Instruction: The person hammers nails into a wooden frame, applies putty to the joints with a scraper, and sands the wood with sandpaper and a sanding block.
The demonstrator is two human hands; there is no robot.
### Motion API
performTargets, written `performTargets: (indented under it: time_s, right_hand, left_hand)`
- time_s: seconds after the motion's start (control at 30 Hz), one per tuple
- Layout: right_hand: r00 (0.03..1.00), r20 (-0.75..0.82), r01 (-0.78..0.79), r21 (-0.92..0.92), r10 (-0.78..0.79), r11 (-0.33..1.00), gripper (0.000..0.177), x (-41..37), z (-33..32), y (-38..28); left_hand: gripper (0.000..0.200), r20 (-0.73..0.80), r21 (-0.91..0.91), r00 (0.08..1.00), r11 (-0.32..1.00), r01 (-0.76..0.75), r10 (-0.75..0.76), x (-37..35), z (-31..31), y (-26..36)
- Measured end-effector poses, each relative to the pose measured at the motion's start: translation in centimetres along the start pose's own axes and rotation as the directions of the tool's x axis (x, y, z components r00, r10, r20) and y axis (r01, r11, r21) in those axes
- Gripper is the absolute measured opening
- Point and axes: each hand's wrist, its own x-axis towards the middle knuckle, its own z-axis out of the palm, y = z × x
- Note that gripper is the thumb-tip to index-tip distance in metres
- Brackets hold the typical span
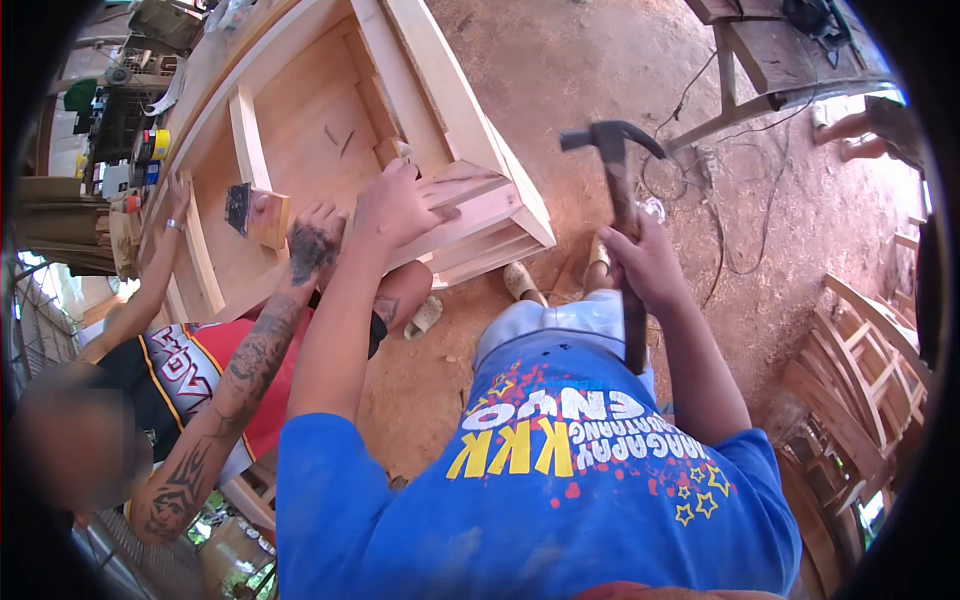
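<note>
My right hand point(648, 262) is wrapped round the handle of a claw hammer point(622, 190), its metal head up and away from the wood. My left hand point(388, 208) rests at the near corner of a large pale wooden furniture frame point(425, 90). Its fingers are pinched together by a small wood block point(388, 150); what they hold, if anything, is too small to make out. Just left of it is a co-worker's tattooed hand point(316, 240), close to a short wooden block with a dark end point(258, 214).
The co-worker's other hand point(179, 198) touches the frame's far left side. Cables point(715, 215) lie on the dirt floor point(560, 60) to the right. A wooden bench point(790, 70) stands at upper right, and curved wooden pieces point(860, 370) are stacked at lower right. Cans point(153, 146) stand at the left.
</note>
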Motion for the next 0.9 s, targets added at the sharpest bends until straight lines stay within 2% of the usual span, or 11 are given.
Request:
performTargets:
  time_s: [0.1, 0.27, 0.37, 0.4, 0.47, 0.57, 0.67, 0.7, 0.8, 0.83, 0.9]
  right_hand:
    - [0.995, 0.093, -0.034, 0.068, 0.028, 0.997, 0.022, 1.6, 1.8, -1.9]
    - [0.972, 0.228, -0.077, 0.087, 0.055, 0.993, 0.026, 3.0, 4.4, 0.7]
    - [0.996, 0.091, -0.028, 0.095, 0.019, 0.995, 0.023, 3.3, 3.6, 1.5]
    - [0.996, 0.061, -0.078, 0.205, 0.066, 0.976, 0.02, 3.1, 2.8, 1.0]
    - [0.974, -0.198, -0.026, 0.388, 0.111, 0.921, 0.019, 3.0, 0.9, -0.1]
    - [0.864, -0.501, 0.275, 0.557, 0.053, 0.784, 0.022, 4.9, -2.3, 0.7]
    - [0.86, -0.488, 0.069, 0.406, 0.152, 0.911, 0.022, 3.9, 2.0, -0.1]
    - [0.976, -0.19, -0.05, 0.268, 0.103, 0.962, 0.026, 3.6, 3.9, 2.0]
    - [0.997, 0.075, -0.012, 0.006, 0.011, 1.0, 0.035, 2.5, 6.7, 2.6]
    - [0.986, 0.137, -0.105, 0.072, 0.094, 0.992, 0.035, 2.6, 6.0, 1.5]
    - [0.991, 0.128, -0.043, -0.013, 0.044, 0.999, 0.036, 2.7, 6.4, 2.3]
  left_hand:
    - [0.074, -0.113, -0.022, 0.993, 0.999, -0.042, 0.039, -0.2, 1.5, 0.0]
    - [0.069, -0.274, 0.028, 0.956, 0.994, -0.105, 0.109, -0.5, 2.7, -0.4]
    - [0.069, -0.33, 0.069, 0.933, 0.99, -0.125, 0.141, -0.4, 3.0, -0.5]
    - [0.069, -0.342, 0.08, 0.928, 0.988, -0.13, 0.149, -0.3, 3.1, -0.5]
    - [0.07, -0.307, 0.067, 0.943, 0.991, -0.118, 0.133, -0.3, 3.2, -0.8]
    - [0.07, -0.286, 0.048, 0.949, 0.991, -0.123, 0.132, -0.2, 3.1, -0.8]
    - [0.068, -0.335, 0.057, 0.927, 0.986, -0.16, 0.169, -0.4, 3.3, -0.7]
    - [0.067, -0.361, 0.07, 0.914, 0.983, -0.173, 0.186, -0.4, 3.3, -0.8]
    - [0.064, -0.329, 0.048, 0.931, 0.988, -0.149, 0.156, -0.7, 3.0, -0.4]
    - [0.065, -0.326, 0.045, 0.933, 0.988, -0.146, 0.153, -0.6, 2.9, -0.3]
    - [0.065, -0.315, 0.042, 0.939, 0.99, -0.136, 0.142, -0.8, 2.8, -0.1]
